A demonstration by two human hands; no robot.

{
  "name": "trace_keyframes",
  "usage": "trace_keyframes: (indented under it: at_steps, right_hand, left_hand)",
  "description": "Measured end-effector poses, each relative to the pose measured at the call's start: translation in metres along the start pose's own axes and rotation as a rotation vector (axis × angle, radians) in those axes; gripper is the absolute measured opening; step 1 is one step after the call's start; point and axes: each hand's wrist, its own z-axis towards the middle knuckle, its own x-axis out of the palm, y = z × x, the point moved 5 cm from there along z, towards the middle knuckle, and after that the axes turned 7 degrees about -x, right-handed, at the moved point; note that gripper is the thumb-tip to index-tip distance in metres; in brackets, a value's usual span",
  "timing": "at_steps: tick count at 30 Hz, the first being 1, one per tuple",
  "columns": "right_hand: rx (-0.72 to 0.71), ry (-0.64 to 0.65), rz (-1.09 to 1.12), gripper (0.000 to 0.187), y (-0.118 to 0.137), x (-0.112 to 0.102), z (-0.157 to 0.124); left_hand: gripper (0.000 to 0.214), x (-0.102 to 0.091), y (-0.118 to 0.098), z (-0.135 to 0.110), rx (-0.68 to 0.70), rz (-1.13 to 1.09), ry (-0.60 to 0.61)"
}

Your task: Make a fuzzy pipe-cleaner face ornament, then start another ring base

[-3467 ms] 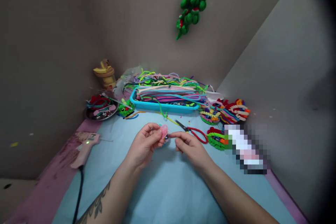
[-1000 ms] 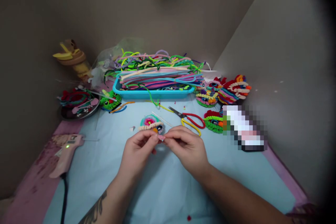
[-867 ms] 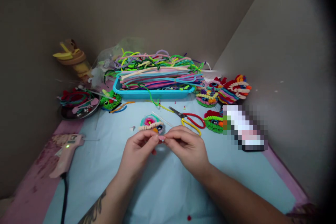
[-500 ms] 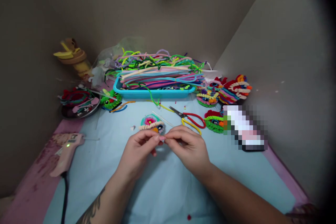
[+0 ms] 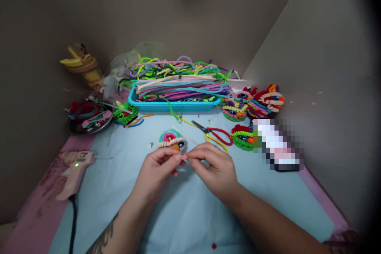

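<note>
Between the fingertips of my left hand (image 5: 162, 166) and my right hand (image 5: 212, 166) is a small pink piece of pipe cleaner (image 5: 183, 157). Both hands pinch it, thumbs against index fingers, above the blue table cover. Just behind my fingers lies a round pipe-cleaner animal head (image 5: 172, 141) with a pink and teal coil, a cream band, a dark eye and an orange part; its lower side is hidden by my left hand. Scissors (image 5: 212, 133) with red and yellow handles lie open beyond my right hand.
A blue tray (image 5: 175, 107) heaped with pipe cleaners stands at the back. On the left are a corded pink glue gun (image 5: 76, 174), a metal bowl (image 5: 97, 129) and a green pipe-cleaner figure (image 5: 126, 114). Finished-looking pipe-cleaner figures (image 5: 244, 138) and a phone (image 5: 287, 167) lie on the right.
Hardly anything differs. My fingers shift very slightly around the pink piece, and both hands keep their pinch in the same place.
</note>
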Motion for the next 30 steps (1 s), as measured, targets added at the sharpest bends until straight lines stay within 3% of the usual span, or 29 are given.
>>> trace_keyframes:
  at_steps: [30]
  right_hand:
    - [-0.081, 0.023, -0.074, 0.017, 0.0017, 0.0017, -0.0039]
  left_hand:
    - [0.011, -0.001, -0.0007, -0.0009, 0.042, 0.06, -0.063]
